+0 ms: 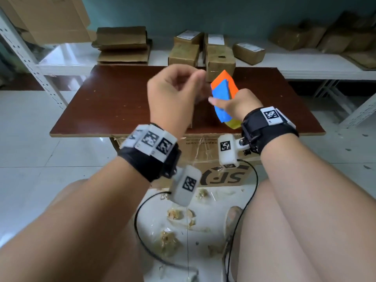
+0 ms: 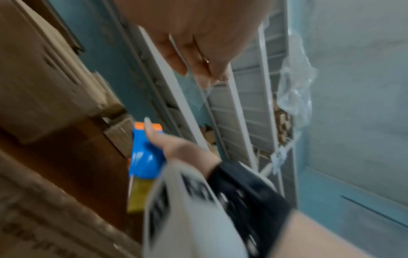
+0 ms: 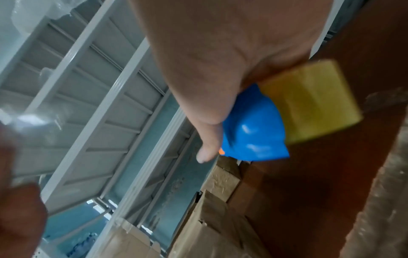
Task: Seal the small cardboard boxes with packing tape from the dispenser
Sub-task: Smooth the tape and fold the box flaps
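Tape dispenser (image 1: 223, 94), blue and orange with a yellowish roll at its lower end, held up in the air over the right half of the brown board (image 1: 114, 102), well clear of the surface. Gripped by the right hand (image 1: 237, 102), fingers wrapped round the blue body, thumb lying straight along its side in the right wrist view. A strip of clear tape (image 2: 199, 94) hanging from the left hand (image 1: 173, 94), pinched between thumb and curled fingertips in the left wrist view; hard to say, through the blur, whether that strip still joins the roll. Left hand raised just left of the dispenser, near but apart from it.

One small cardboard box (image 1: 220, 63) standing at the far edge of the board, right of centre, directly behind the dispenser in the head view. More small boxes (image 1: 184, 54) on the white shelf (image 1: 305, 66) beyond the far edge, some with white labels. Flattened cardboard (image 1: 123, 45) stacked at the shelf's left end. Large carton (image 1: 213, 157) under the near edge of the board. Crumpled tape scraps (image 1: 175, 214) on the tiled floor (image 1: 30, 159) between the knees.
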`<state>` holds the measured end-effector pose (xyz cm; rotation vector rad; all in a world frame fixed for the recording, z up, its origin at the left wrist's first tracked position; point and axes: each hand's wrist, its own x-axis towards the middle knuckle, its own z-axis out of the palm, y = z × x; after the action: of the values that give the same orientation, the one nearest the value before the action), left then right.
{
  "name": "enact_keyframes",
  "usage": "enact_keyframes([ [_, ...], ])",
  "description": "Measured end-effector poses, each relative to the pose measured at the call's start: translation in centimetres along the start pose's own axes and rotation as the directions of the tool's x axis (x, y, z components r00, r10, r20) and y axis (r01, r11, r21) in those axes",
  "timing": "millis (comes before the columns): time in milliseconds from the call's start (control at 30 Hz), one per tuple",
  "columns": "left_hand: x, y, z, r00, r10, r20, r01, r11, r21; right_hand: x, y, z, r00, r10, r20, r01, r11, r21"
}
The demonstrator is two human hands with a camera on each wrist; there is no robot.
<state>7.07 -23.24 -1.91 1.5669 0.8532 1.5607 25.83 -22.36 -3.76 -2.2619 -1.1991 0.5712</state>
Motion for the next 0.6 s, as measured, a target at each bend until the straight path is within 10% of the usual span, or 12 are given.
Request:
enact_keyframes([
  [367, 4.3, -4.4, -6.0, 0.912, -0.405, -0.072, 0.393, 0.909, -0.14, 0.4, -1.6, 3.6, 0.918, -0.35, -0.187, 0.383, 0.905, 0.184],
  [600, 4.2, -3.6, -6.4, 0.929, -0.354, 0.107, 0.368, 0.91, -0.191, -5.1, -7.0, 4.7, 0.879, -0.436, 0.193, 0.15, 0.637, 0.756],
])
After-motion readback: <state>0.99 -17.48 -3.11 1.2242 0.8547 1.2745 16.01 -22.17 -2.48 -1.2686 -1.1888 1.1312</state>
